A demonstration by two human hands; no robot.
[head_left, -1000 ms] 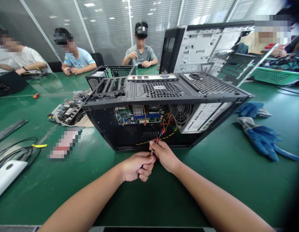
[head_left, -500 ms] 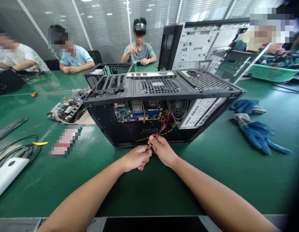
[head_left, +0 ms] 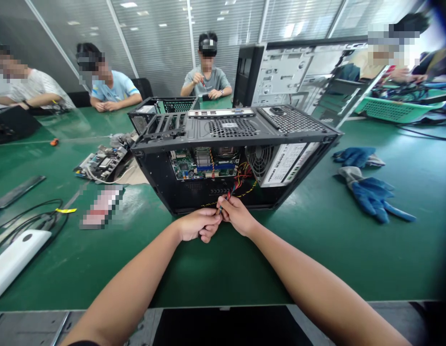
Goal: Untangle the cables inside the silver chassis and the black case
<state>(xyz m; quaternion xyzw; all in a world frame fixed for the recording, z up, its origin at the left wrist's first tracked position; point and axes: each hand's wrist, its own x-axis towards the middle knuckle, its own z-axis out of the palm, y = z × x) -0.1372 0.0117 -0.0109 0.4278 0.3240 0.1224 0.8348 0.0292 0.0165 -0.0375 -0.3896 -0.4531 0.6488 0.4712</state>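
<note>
A black computer case [head_left: 228, 139] lies on its side with its open face towards me. Inside it I see a green motherboard [head_left: 188, 169] on the left and a power supply [head_left: 285, 166] with a fan on the right. A bundle of coloured power cables [head_left: 237, 185] runs from inside down to the case's front edge. My right hand [head_left: 239, 216] pinches this bundle near its end. Pressed against it, my left hand [head_left: 197, 225] has its fingers closed at the same cable end; the tip itself is hidden between the fingers.
Blue gloves [head_left: 370, 194] lie at the right, a green basket [head_left: 395, 111] behind them. Another case [head_left: 280, 72] stands at the back. Circuit boards [head_left: 103, 163], a white device [head_left: 19, 262] and black cables [head_left: 60, 233] are on the left. Several people sit around the table [head_left: 298, 259].
The whole view has shifted slightly, showing more of the table's near edge. Both hands stay together at the cable end, with hardly any change in their grip.
</note>
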